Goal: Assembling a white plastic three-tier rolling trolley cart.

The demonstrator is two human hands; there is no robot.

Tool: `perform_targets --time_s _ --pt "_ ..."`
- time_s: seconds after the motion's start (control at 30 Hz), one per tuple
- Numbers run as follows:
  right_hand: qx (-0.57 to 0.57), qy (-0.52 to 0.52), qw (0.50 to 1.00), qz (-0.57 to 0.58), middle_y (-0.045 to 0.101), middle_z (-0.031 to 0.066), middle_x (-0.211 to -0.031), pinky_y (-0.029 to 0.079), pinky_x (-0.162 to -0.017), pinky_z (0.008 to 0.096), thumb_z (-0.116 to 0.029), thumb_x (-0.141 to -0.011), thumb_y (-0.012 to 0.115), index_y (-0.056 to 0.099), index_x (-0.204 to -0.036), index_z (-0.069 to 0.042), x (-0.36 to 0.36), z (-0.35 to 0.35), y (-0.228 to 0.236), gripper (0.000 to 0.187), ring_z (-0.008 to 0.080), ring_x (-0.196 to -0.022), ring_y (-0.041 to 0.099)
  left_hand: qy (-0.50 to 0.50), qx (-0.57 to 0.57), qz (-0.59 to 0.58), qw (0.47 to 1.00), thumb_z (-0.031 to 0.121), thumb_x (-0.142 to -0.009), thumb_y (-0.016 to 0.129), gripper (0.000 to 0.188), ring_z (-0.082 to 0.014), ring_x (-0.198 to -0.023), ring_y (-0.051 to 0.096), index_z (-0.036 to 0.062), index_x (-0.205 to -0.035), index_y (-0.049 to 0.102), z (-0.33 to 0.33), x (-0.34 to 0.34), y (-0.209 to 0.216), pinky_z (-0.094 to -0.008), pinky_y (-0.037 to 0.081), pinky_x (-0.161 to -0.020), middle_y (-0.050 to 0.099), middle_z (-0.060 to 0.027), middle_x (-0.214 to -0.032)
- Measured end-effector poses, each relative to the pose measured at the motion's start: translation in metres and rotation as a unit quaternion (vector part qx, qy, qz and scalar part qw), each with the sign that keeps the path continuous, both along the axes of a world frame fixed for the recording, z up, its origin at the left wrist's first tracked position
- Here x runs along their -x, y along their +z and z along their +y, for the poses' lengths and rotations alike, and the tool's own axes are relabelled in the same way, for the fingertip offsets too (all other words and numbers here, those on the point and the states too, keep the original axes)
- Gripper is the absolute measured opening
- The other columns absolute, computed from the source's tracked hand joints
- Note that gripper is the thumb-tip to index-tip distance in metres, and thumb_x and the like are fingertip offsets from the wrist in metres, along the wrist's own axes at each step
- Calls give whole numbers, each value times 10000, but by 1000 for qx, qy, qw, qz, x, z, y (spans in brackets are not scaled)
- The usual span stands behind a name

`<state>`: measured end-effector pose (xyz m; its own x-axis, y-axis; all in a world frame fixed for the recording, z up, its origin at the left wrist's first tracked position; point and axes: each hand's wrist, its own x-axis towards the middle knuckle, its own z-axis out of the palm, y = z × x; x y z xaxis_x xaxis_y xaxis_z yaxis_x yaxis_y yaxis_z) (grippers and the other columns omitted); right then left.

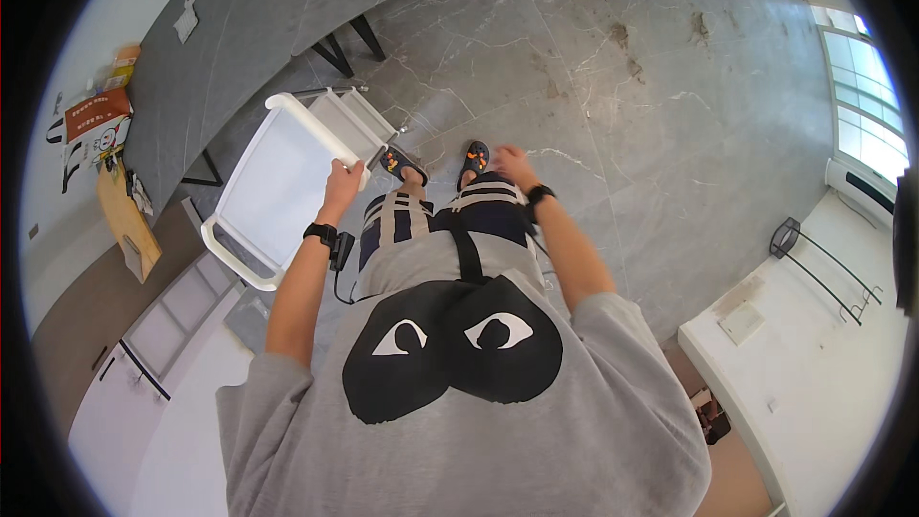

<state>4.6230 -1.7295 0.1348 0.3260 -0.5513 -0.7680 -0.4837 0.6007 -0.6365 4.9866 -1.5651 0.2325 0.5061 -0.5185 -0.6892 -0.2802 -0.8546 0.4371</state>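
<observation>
A white rolling cart (278, 177) with a raised rim and lower tiers stands at my left side. My left hand (343, 189) is closed round the near right edge of its top tray, the thumb side toward my body. My right hand (517, 168) hangs beside my right thigh, apart from the cart. Motion smears its fingers, and nothing shows clearly in it. Both wrists wear black bands, the left one with a small box and a cable.
A long grey table (249, 10) curves past the cart's far side. Packages (96, 124) and a wooden board (126, 215) sit at its left end. A white counter (804, 325) with a black wire rack (814, 254) lies to the right. Grey tiled floor (574, 67) stretches ahead.
</observation>
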Motion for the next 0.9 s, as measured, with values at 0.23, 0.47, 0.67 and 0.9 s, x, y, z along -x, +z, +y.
perform_targets --time_s 0.23,0.47,0.67,0.9 --pt "-70 -113 968 212 667 107 -777 486 -501 313 -238 -867 519 609 -1078 -4 216 33 26 327 189 -592 626 27 45 -140 989 358 -852 640 766 -466 -1209 482 -106 -1360 302 18 -6 -14 -465 388 -1018 469 -361 -1285" --pt "-164 -107 956 219 674 88 -846 503 -607 330 -258 -875 532 612 -1089 -18 242 77 49 331 192 -689 650 -243 -5 -405 881 401 -820 691 812 -418 -1391 203 88 -1459 299 0 22 31 -514 176 -1133 210 -258 -1486" --pt "-140 -57 984 99 675 87 -905 501 -666 320 -286 -905 504 618 -1124 -55 159 61 65 338 182 -744 649 -347 -62 -393 849 493 -785 696 859 -357 -1426 185 87 -1448 333 -5 14 54 -498 120 -1161 276 -205 -1486" --pt "28 24 996 78 678 137 -847 538 -666 323 -184 -862 505 642 -1041 39 107 10 56 317 201 -730 669 -668 -109 -333 656 513 -709 744 620 -263 -1393 297 105 -1158 616 -34 9 42 -443 80 -1188 576 -103 -1260"
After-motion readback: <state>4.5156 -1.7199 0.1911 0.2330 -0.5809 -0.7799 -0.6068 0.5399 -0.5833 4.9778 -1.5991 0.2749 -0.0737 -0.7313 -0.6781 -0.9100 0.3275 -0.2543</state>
